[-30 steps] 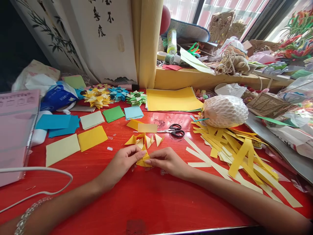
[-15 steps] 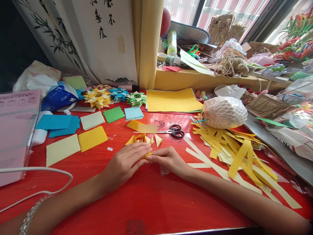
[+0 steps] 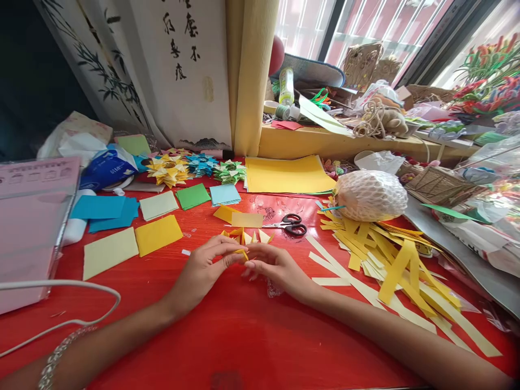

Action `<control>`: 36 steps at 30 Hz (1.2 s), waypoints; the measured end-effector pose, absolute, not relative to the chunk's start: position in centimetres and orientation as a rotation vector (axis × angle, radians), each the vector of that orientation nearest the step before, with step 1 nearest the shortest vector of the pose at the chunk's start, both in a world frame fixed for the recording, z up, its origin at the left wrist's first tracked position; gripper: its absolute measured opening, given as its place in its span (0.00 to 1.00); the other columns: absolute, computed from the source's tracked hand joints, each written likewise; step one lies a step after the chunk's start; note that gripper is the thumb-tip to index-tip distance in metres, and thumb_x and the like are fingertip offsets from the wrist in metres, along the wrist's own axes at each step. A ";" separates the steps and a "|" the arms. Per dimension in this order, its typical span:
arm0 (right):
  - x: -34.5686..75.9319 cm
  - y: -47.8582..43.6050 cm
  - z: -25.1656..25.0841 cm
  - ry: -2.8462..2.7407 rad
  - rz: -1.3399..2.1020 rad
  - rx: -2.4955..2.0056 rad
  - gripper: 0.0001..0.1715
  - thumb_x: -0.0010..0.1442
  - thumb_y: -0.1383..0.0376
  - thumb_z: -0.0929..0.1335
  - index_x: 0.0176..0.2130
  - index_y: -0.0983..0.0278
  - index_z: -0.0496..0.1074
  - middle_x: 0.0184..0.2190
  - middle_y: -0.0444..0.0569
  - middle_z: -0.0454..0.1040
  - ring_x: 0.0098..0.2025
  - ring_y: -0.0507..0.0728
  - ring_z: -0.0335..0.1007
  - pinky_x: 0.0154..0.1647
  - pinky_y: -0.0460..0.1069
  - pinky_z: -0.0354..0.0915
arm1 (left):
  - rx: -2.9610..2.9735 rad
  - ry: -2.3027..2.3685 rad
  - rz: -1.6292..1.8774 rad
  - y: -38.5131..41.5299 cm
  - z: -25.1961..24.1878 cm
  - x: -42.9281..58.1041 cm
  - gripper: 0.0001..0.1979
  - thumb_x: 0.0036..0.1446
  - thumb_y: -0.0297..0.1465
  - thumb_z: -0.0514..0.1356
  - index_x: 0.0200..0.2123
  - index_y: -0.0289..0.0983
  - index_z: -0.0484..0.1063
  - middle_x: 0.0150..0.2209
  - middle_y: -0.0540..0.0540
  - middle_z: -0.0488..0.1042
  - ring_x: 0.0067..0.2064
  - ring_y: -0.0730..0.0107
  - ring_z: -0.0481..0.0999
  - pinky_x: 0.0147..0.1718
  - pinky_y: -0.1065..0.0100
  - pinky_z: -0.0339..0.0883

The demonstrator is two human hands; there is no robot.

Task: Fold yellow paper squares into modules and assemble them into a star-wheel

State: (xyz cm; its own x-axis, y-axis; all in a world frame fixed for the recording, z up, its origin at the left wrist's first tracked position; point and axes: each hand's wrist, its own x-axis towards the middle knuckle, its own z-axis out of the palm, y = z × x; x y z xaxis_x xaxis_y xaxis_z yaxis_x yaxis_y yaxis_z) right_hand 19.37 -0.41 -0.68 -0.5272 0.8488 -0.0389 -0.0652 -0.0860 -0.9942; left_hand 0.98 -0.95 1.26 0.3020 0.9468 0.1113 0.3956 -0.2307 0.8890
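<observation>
My left hand (image 3: 207, 265) pinches a small folded yellow paper piece (image 3: 242, 253) between thumb and fingers, just above the table. Close against the piece's right end is my right hand (image 3: 280, 269), its thumb and forefinger parted around that end; whether they touch it I cannot tell. Just beyond my fingers stand several folded yellow and cream paper pieces (image 3: 264, 237), partly hidden by my hands. Behind them lie a cream paper rectangle (image 3: 247, 220), a yellow rectangle (image 3: 225, 213) and black-handled scissors (image 3: 293, 225).
Paper stacks, including a yellow one (image 3: 158, 235) and a blue one (image 3: 106, 210), lie left on the red table (image 3: 244, 336). Yellow and cream strips (image 3: 377, 265) cover the right. A netted white bundle (image 3: 370, 196) and yellow sheets (image 3: 288, 174) sit behind. A white cable (image 3: 81, 284) loops at left.
My right thumb and forefinger have parted from their pinch on the yellow piece. My left hand has turned, its thumb now showing against the piece. The view has shifted slightly.
</observation>
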 end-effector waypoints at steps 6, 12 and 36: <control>19.3 -0.6 -0.9 -1.623 1.697 -0.954 0.18 0.56 0.54 0.64 0.30 0.68 0.69 0.24 0.46 0.71 0.26 0.50 0.69 0.28 0.45 0.64 | 1.692 1.168 0.832 -1.0 0.9 1.5 0.10 0.55 0.36 0.56 0.33 0.39 0.74 0.34 0.49 0.73 0.40 0.66 0.71 0.40 0.69 0.62; 19.5 -0.6 -1.3 -1.664 1.634 -1.001 0.17 0.56 0.54 0.64 0.28 0.67 0.67 0.22 0.44 0.68 0.21 0.48 0.65 0.20 0.42 0.59 | 1.729 1.197 0.771 -1.1 1.2 1.7 0.11 0.55 0.37 0.55 0.29 0.38 0.71 0.27 0.51 0.71 0.31 0.69 0.68 0.31 0.70 0.60; 19.3 -1.3 -0.5 -1.816 1.582 -0.982 0.19 0.60 0.53 0.60 0.29 0.66 0.65 0.20 0.43 0.66 0.20 0.48 0.64 0.20 0.42 0.59 | 2.007 1.203 0.683 -1.3 1.6 1.6 0.13 0.59 0.37 0.49 0.28 0.38 0.66 0.28 0.51 0.70 0.32 0.70 0.68 0.32 0.71 0.60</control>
State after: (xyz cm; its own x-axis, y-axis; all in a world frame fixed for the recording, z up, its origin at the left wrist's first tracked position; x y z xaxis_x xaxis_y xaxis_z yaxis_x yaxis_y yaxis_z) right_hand 19.31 -1.26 -0.52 -0.5928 0.8025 -0.0669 0.1766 0.0485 -0.9831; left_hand 1.63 -1.33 1.63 0.4324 0.8974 0.0872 0.5345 -0.3330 0.7768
